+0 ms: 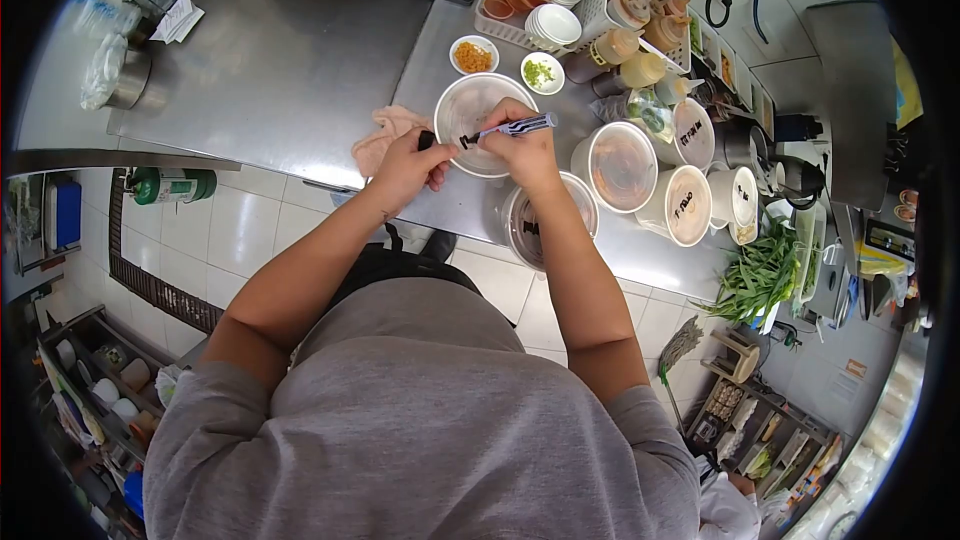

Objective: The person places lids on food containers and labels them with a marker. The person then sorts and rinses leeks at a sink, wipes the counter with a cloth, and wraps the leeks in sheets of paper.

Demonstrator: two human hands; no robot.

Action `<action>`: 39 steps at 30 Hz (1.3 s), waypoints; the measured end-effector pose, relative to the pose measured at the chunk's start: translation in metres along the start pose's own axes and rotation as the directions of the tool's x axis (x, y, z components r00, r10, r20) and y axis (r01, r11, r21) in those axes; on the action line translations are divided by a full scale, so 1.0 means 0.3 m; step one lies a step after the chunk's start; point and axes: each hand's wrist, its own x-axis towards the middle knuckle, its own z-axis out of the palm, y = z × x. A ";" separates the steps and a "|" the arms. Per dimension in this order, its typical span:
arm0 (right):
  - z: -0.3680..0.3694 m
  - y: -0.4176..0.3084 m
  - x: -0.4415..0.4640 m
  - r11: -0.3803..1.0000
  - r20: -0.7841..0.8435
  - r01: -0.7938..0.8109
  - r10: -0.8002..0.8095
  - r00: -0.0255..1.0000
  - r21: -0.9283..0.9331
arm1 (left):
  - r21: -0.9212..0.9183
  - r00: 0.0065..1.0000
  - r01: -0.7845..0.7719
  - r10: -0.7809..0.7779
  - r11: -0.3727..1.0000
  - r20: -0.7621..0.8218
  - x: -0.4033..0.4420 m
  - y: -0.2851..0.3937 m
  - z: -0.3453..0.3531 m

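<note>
Two hands: through the head camera I see both of them occupied, and neither one is spread.
Right hand (518, 148): its fingers pinch a marker (522, 127), with the writing end turned toward the left. Whether the tip touches the lid at this instant, I cannot tell.
Left hand (408, 165): thumb and fingers pinch a small black cap (426, 140), which I suppose belongs to the marker. The hand stands at the near-left rim of the tub.
Tub being marked: the round lidded tub (470, 100) sits on the counter (300, 50), between a pink cloth (383, 132) and the other tubs, just before two small bowls, one with orange food (473, 57) and one with green food (540, 72).
Done so far: a few dark marks (468, 140) are on this lid. The tall tub (688, 205) and the upper tub (693, 132), at the right, carry longer writing on their lids.
Left to do, in my judgement: the marking looks only begun, because most of this lid is bare. On the wide tub (620, 168) I find no writing; the tub partly under the right arm (520, 210) shows one dark mark, which I cannot read.
</note>
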 end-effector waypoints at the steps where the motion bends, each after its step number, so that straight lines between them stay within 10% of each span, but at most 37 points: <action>1: 0.000 0.001 0.001 1.000 0.001 0.001 -0.001 1.000 0.000 | 0.000 1.000 0.000 0.000 1.000 -0.001 0.003 -0.002 -0.002; 39: -0.041 0.016 0.012 0.999 -0.177 0.036 -0.038 0.983 -0.012 | -0.060 1.000 -0.014 0.014 0.998 -0.002 0.005 -0.016 0.004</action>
